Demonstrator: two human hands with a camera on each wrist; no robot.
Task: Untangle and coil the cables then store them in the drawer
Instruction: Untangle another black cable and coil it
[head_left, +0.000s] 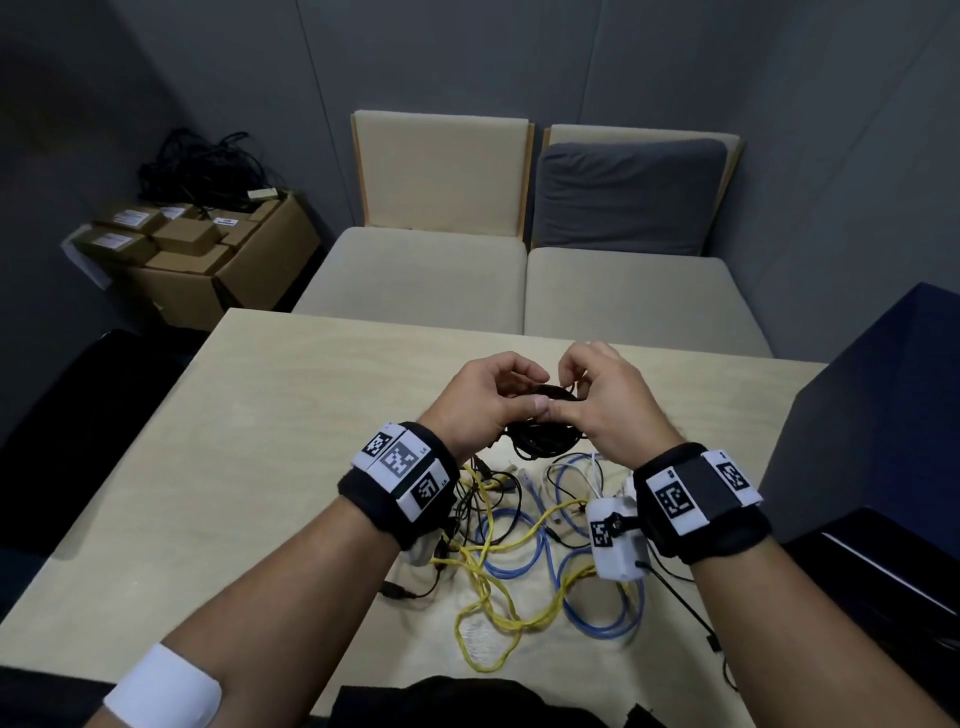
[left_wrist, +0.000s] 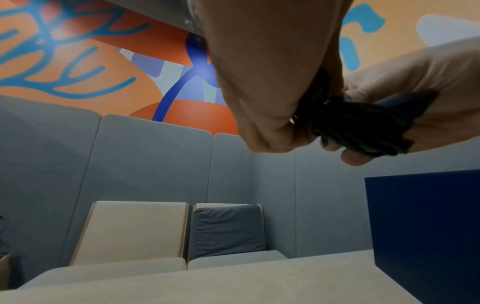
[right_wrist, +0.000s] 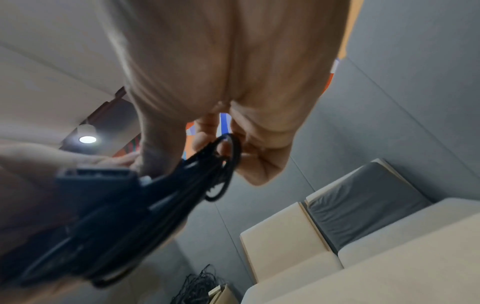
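A coiled black cable (head_left: 543, 434) hangs between both hands above the table (head_left: 270, 415). My left hand (head_left: 493, 395) grips the bundle of loops (left_wrist: 358, 127) from the left, fingers curled round it. My right hand (head_left: 587, 389) pinches a loop of the same cable (right_wrist: 228, 152) from the right, its thumb against the left thumb. A black plug block (right_wrist: 96, 185) sits in the bundle near the left palm. Below the wrists a tangle of yellow cable (head_left: 493, 613), blue cable (head_left: 587, 587), thin black leads and white cable lies on the table.
A dark blue cabinet (head_left: 883, 415) stands at the table's right edge. Two beige seats (head_left: 519, 270) with a grey cushion (head_left: 623, 197) face the table's far side. Cardboard boxes (head_left: 208, 249) topped with a heap of black cables sit on the floor at far left.
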